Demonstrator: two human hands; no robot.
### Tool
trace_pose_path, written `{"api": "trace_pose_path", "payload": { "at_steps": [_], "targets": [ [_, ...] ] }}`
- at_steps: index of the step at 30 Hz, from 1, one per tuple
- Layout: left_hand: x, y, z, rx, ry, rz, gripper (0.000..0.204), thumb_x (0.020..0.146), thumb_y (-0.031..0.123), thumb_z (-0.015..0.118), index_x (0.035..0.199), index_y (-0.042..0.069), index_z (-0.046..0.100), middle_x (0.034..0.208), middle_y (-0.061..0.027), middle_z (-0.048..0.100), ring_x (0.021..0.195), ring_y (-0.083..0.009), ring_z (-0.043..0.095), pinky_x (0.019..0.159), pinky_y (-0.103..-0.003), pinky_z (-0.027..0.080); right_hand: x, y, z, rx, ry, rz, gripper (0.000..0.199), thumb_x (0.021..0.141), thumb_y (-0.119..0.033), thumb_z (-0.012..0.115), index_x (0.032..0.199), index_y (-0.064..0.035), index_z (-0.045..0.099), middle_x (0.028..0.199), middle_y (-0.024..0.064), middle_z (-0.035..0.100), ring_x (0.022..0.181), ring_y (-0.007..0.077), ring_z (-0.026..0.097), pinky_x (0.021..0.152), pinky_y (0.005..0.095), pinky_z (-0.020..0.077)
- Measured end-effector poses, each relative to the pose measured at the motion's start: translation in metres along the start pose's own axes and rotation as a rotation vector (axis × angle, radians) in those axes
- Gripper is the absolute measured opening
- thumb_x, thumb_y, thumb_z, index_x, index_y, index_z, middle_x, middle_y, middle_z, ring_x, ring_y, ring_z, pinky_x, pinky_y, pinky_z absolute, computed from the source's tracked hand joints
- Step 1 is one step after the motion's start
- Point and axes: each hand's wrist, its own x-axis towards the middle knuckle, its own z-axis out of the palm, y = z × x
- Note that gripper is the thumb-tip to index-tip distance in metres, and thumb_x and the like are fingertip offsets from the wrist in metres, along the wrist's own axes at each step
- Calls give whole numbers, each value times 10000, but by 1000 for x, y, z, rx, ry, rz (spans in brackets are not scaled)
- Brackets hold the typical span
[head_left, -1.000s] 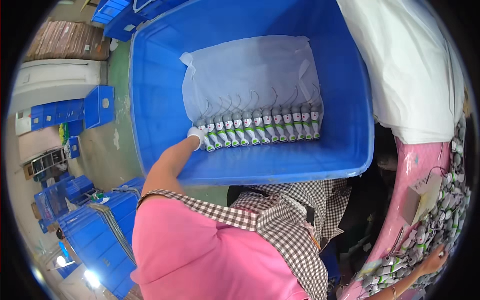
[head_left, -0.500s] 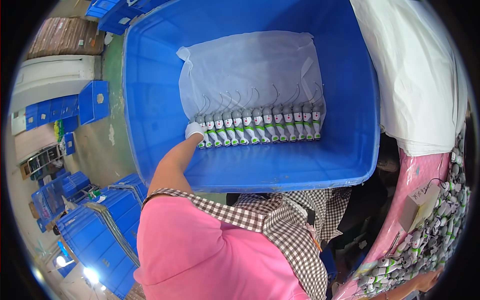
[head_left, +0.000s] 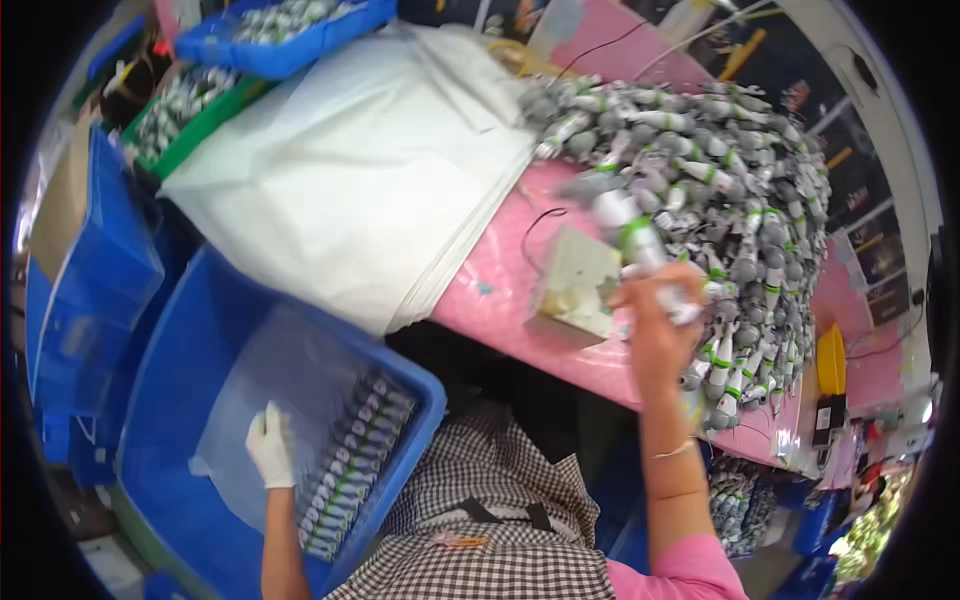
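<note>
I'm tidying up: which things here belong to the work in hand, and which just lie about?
In use:
- gray-and-white piece in the right hand
- heap of similar pieces
- blue bin

Apparently just lying about:
- pale box
- yellow object

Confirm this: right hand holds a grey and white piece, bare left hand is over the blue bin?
Not quite: the left hand isn't bare; the head view shows a white glove on it. It is over the blue bin, and the right hand holds a grey and white piece.
</note>
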Motion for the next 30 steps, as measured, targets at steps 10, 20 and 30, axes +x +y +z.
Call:
{"api": "trace_pose_path", "payload": {
  "at_steps": [10,20,30],
  "targets": [
    [-119,193,227,-793,-1232,-4,480,904,294,555,1282,47,392,1166,-88,546,1060,-211,542,891,-357,464,-62,7,-13,271,-381,154,403,832,-27,622,1198,-87,463,1046,182,572,830,219,613,770,320,506],
    [-137,183,237,-778,-1363,-98,485,913,317,519,1291,36,399,1243,-94,523,1125,-248,528,914,-395,475,-76,43,-35,1095,-299,364,541,783,-81,701,1271,-96,467,1005,167,570,754,190,613,717,309,550],
    [-138,168,235,-923,-1293,-422,429,967,388,363,1236,65,445,1117,-112,572,928,-246,581,787,-372,497,-64,-7,-40,-228,-525,-3,302,707,69,656,975,-66,690,819,37,569,776,109,549,586,210,439]
  ]
}}
